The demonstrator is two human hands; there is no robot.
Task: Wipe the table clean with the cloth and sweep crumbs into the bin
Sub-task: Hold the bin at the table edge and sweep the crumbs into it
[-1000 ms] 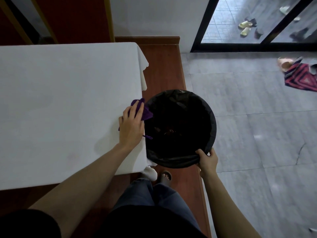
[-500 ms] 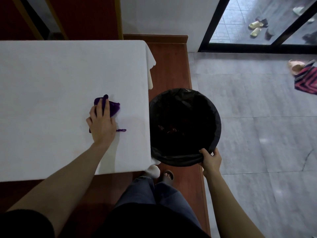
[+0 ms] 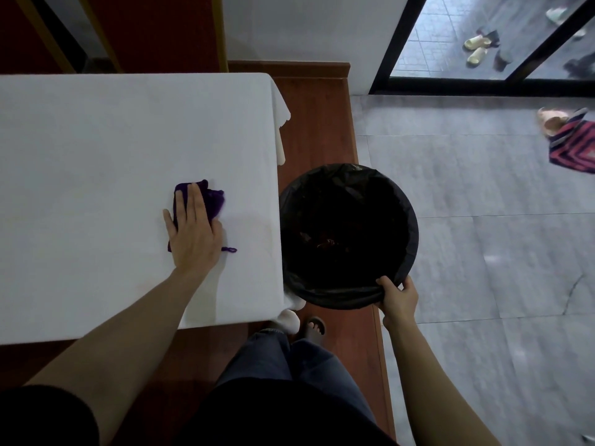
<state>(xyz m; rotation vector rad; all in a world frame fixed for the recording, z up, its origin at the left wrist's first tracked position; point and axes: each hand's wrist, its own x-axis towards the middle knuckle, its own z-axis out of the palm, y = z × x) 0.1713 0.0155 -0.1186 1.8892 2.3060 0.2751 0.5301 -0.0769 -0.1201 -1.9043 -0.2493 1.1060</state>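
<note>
Fingers [image 3: 193, 201] of the left hand [image 3: 194, 233] are laid flat and together on the purple cloth [image 3: 214, 201], which is pressed onto the white table [image 3: 96, 140], right of centre. A loose thread [image 3: 229, 249] is trailed beside the wrist. Further right, the bin [image 3: 349, 236], black-lined, is set just beside the table's right edge; its near rim is pinched shut in the right hand [image 3: 397, 299]. Risk: crumbs may be dropped onto the wooden floor [image 3: 317, 130] if the rim is held apart from the edge.

No text, label, brand, number or sign can be read anywhere here.
</note>
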